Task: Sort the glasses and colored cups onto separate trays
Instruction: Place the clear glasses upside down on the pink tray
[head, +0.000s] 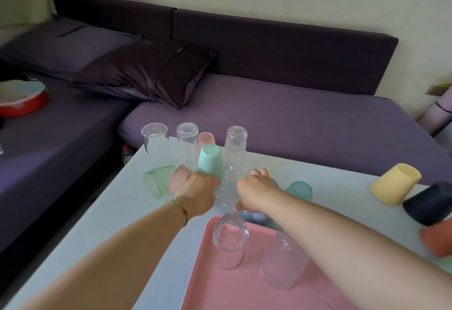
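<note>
Where cups crowd it, white table (330, 182) beside purple sofa (305, 118).

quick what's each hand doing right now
Left hand: closed around a pale pink plastic cup.
Right hand: closed on a clear patterned drinking glass.

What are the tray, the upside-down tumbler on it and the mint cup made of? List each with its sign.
Pink tray: likely plastic, matte, flat even colour.
Tumbler: probably clear glass; tray shows through.
Mint cup: seemingly opaque plastic, soft satin sheen.
</note>
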